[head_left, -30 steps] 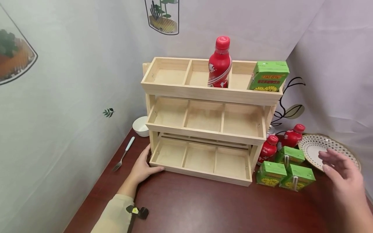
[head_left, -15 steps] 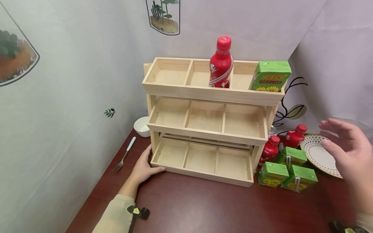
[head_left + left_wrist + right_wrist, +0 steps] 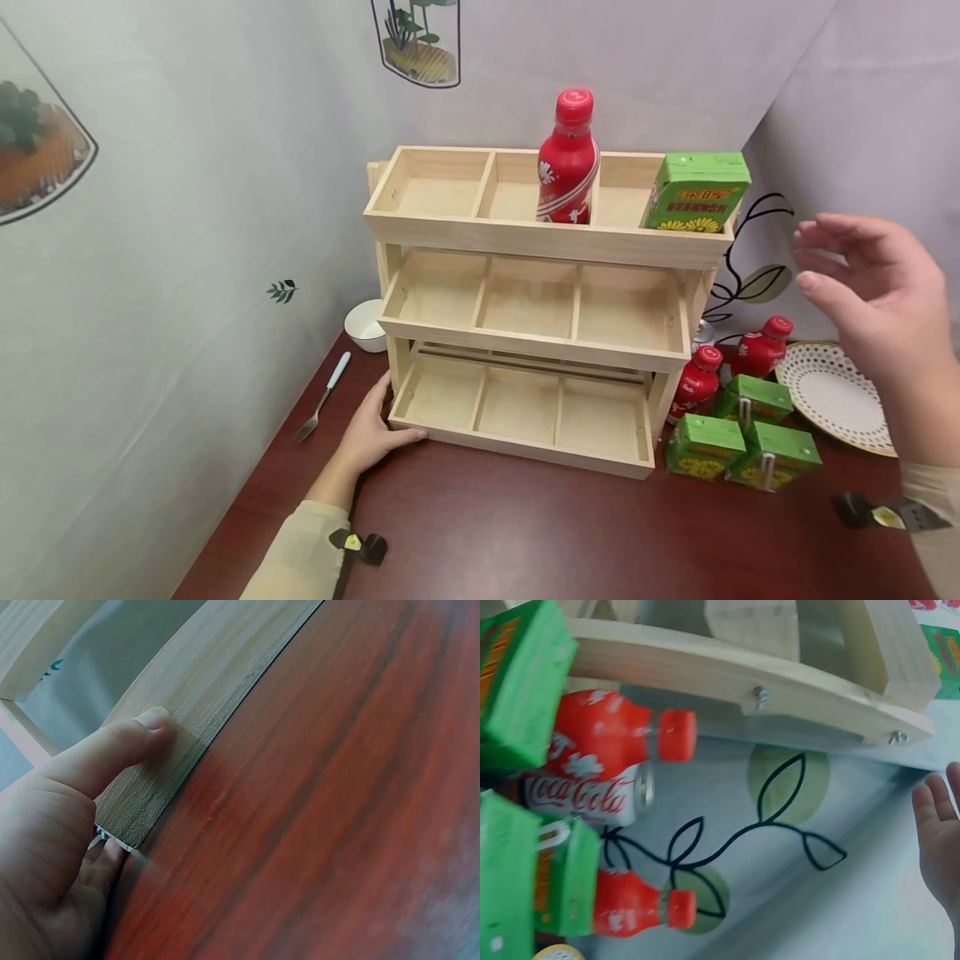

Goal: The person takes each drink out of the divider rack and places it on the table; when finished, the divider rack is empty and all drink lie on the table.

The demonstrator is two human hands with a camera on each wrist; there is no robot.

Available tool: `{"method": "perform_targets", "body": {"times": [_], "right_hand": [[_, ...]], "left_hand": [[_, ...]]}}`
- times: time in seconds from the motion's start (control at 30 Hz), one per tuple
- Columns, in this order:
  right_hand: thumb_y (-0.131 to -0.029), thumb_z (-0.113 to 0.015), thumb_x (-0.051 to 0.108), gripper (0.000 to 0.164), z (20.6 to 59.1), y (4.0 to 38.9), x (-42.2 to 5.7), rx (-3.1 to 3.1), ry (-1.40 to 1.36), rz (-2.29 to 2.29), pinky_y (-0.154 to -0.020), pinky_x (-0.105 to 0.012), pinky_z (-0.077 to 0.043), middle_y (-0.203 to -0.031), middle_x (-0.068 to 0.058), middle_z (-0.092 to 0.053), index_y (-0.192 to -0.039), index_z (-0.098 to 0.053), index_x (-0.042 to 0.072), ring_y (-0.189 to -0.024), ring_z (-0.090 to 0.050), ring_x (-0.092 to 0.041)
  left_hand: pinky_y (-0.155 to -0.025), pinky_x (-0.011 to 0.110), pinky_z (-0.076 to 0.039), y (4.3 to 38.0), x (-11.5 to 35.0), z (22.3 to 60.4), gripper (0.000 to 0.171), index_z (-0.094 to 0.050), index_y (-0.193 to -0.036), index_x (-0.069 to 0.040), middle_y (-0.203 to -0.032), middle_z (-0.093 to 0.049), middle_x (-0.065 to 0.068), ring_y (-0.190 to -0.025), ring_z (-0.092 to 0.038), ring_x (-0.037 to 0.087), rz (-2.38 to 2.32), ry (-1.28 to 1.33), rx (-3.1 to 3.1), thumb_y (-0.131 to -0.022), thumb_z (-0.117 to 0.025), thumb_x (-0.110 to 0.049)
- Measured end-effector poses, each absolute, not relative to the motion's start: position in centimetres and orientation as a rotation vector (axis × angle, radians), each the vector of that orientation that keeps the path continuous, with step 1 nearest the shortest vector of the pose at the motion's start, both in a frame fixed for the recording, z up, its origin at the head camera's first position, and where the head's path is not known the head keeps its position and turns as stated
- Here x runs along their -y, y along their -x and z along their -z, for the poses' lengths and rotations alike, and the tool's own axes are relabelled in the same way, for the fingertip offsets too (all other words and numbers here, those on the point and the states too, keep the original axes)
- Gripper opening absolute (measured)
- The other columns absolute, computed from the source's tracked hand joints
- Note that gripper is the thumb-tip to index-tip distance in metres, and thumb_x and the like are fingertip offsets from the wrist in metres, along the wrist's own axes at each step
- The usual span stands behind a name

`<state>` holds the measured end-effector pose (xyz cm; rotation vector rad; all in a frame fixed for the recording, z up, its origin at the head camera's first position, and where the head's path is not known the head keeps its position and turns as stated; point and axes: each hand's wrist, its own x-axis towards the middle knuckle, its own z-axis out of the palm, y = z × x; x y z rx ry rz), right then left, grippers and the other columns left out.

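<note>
A three-tier wooden shelf (image 3: pixel 480 323) stands on the table, each tier split into compartments. My left hand (image 3: pixel 372 429) holds the bottom tier's front left corner; in the left wrist view the thumb lies on the front board and the fingers are round the side. Raised in the air right of the shelf, my right hand (image 3: pixel 881 287) is empty, its fingers loosely bent and apart from the thumb. A red bottle (image 3: pixel 567 162) stands in the top tier's middle compartment. In the top right compartment is a green drink carton (image 3: pixel 697 193).
Right of the shelf stand several green cartons (image 3: pixel 703 447), two red bottles (image 3: pixel 761 346) and a Coca-Cola can (image 3: pixel 585 796). A dotted plate (image 3: pixel 832 392) lies beyond them. At left are a white bowl (image 3: pixel 365 325) and a fork (image 3: pixel 324 396). Patterned cloth walls the back and sides.
My right hand has risen from near the dotted plate to about the upper tiers' height, with nothing in it. The left hand keeps its hold on the shelf corner.
</note>
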<state>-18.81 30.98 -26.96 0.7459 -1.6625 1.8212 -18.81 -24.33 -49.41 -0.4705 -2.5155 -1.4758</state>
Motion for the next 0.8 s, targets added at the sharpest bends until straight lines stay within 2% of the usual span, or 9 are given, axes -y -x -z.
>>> {"method": "perform_targets", "body": {"times": [0.13,0.3,0.4,0.8], "right_hand": [[-0.073,-0.059,-0.026,0.051,25.6,19.7,-30.0,1.656,-0.769,-1.801,-0.088,-0.023,-0.049,-0.117,-0.026,-0.059,-0.123,-0.050,-0.020,-0.109,-0.058,-0.029],[-0.070,-0.059,-0.028,0.051,23.9,20.5,-28.6,1.618,-0.816,-1.802,-0.087,-0.025,-0.050,-0.113,-0.028,-0.059,-0.120,-0.051,-0.021,-0.106,-0.058,-0.032],[-0.070,-0.059,-0.028,0.051,23.0,20.9,-27.9,1.624,-0.839,-1.814,-0.091,-0.026,-0.048,-0.113,-0.028,-0.059,-0.120,-0.051,-0.020,-0.108,-0.056,-0.032],[-0.072,-0.063,-0.024,0.051,21.0,22.7,-24.8,1.711,-0.865,-1.787,-0.089,-0.023,-0.048,-0.116,-0.025,-0.058,-0.121,-0.055,-0.013,-0.106,-0.058,-0.028]], "left_hand": [[-0.093,0.038,-0.045,18.8,24.3,49.4,0.114,-0.026,-0.152,-0.009,-0.138,-0.046,0.018,-0.119,-0.052,0.035,1.494,0.475,2.518,-0.061,-0.094,-0.018],[-0.092,0.049,-0.044,18.9,24.2,49.3,0.114,-0.026,-0.153,-0.009,-0.138,-0.046,0.019,-0.119,-0.052,0.036,1.518,0.480,2.510,-0.061,-0.094,-0.017],[-0.092,0.051,-0.043,18.8,24.2,49.2,0.114,-0.026,-0.153,-0.009,-0.138,-0.045,0.018,-0.119,-0.051,0.035,1.510,0.476,2.513,-0.061,-0.094,-0.017],[-0.094,0.043,-0.044,18.7,24.3,49.2,0.113,-0.026,-0.152,-0.007,-0.140,-0.044,0.020,-0.120,-0.050,0.034,1.496,0.471,2.515,-0.061,-0.094,-0.016]]}}
